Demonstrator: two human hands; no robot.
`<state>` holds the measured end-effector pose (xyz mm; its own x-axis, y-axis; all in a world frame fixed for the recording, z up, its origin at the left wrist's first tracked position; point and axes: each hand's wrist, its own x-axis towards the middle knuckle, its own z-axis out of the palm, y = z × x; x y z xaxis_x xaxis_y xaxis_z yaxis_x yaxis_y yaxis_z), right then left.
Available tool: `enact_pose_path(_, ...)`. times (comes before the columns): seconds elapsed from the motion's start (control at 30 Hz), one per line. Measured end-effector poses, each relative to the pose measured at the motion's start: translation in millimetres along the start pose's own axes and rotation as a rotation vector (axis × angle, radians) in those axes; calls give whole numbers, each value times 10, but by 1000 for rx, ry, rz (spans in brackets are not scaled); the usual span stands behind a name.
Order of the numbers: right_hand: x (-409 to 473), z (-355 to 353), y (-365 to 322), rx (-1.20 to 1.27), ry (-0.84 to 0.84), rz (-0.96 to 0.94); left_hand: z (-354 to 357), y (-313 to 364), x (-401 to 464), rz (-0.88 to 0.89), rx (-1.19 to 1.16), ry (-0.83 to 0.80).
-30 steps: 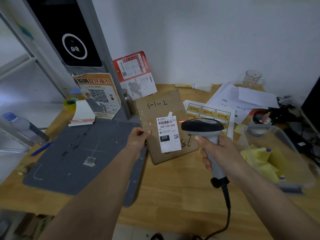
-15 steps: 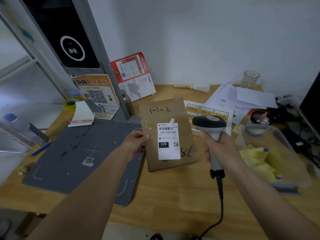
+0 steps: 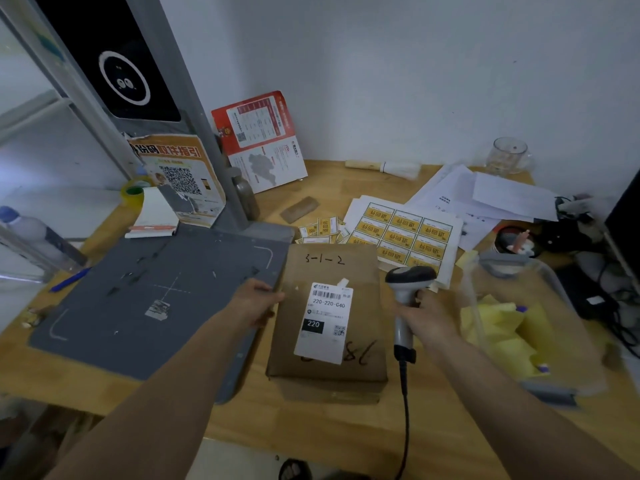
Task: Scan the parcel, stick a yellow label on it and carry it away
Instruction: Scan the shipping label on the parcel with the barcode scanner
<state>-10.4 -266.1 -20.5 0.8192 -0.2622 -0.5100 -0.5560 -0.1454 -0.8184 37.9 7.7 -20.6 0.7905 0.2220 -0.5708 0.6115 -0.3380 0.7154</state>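
Note:
A brown cardboard parcel [image 3: 360, 271] lies flat on the wooden table [image 3: 318, 431], with a white shipping label [image 3: 323, 322] on top and handwritten marks. My left hand [image 3: 256, 301] grips the parcel's left edge. My right hand [image 3: 427, 315] holds a grey barcode scanner [image 3: 407, 289] by its handle, just right of the parcel, cable trailing toward me. A sheet of yellow labels [image 3: 405, 233] lies beyond the parcel, with several loose yellow labels [image 3: 323, 228] to its left.
A grey scanning mat [image 3: 138, 299] with a post [image 3: 194, 126] covers the left side. A clear bin [image 3: 540, 327] with yellow scraps sits right. Papers [image 3: 485, 195], a glass [image 3: 509, 155], cables, a bottle [image 3: 31, 233] and tape roll [image 3: 133, 192] crowd the edges.
The parcel has come down and toward me, now lying flat. My right hand has lowered the scanner beside it, away from the label.

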Motion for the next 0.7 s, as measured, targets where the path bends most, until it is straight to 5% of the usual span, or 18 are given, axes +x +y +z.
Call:
enact_pose_path(0.17, 231, 3, 164, -11, 98, 85, 40, 98, 27, 147, -28, 223)
enact_pose_path(0.63, 551, 205, 450, -264, 158, 287, 90, 236, 433, 114, 4, 118)
enact_pose_path(0.7, 545, 148, 394, -313, 276, 227, 65, 253, 541, 103, -8, 109)
